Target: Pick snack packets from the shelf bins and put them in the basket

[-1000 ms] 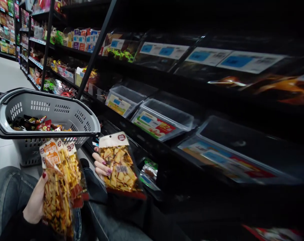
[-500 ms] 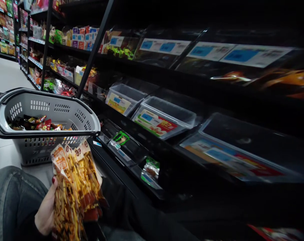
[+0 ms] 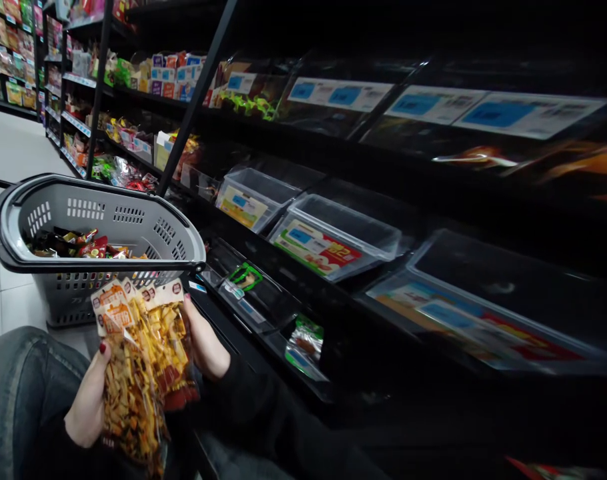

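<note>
Several flat snack packets (image 3: 133,380) with clear fronts, yellow-brown contents and white-orange tops are fanned out low in front of me. My left hand (image 3: 87,399) grips them along the left side, its thumb on the front. On the right edge, my right hand (image 3: 205,340) is closed on the rear packets (image 3: 168,327), with its fingertips hidden behind them. Just beyond the packets stands a grey shopping basket (image 3: 66,293) holding a heap of small, dark and red wrapped packets (image 3: 96,247).
Black shelving (image 3: 283,273) runs along my right, with clear plastic bins (image 3: 351,217) and price labels. A green-edged packet (image 3: 306,340) lies in a low bin. Farther shelves of packaged goods and pale floor (image 3: 18,147) are at the left; my bent knee (image 3: 26,380) is at lower left.
My right hand has come into view at the packets' right edge. The packets have spread wider and tilted a little to the left. The view has shifted slightly.
</note>
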`<state>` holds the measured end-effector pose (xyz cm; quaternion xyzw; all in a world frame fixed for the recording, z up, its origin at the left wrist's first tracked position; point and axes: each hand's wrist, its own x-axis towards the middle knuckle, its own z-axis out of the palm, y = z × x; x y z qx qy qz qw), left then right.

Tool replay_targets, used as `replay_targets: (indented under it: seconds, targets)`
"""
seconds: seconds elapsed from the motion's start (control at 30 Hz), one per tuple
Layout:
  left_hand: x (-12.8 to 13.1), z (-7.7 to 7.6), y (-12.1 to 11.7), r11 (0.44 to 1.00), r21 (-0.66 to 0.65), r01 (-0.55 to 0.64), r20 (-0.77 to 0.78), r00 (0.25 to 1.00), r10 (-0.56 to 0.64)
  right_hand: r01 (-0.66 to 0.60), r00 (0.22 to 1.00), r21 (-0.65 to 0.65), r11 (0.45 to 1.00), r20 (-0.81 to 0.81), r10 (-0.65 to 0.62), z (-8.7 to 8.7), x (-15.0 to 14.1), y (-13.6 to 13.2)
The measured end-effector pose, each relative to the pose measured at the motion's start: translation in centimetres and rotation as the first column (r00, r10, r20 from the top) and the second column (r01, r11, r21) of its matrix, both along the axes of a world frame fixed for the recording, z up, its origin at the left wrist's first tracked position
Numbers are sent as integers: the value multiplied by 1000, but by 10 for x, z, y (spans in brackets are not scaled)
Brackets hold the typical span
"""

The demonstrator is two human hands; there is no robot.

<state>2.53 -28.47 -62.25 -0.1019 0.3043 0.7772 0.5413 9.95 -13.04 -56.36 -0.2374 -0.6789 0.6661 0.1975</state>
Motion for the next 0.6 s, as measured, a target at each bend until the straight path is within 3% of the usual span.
replay_targets:
  seconds: [0.07,0.13,0.2,0.33,0.47,0.6]
  targets:
    - [-3,5,2,996,-52,-69,-105,992,63,-58,998,-60,997,24,59,4,3,-3]
    - [-5,10,3,993,-80,-91,-176,981,75,-115,993,-24,993,25,116,5,6,-7]
    - [-6,14,5,993,-93,-68,-197,979,48,-166,986,53,985,3,166,5,7,-10]
    - [-6,14,5,995,-102,-7,-233,972,-18,-281,959,71,957,-7,282,5,9,-16]
    - [-3,15,5,996,-80,41,-214,975,-58,-286,954,207,936,150,259,6,11,-20]
    - [-5,13,4,995,-99,-10,-191,981,-9,-312,940,313,897,237,245,5,9,-19]
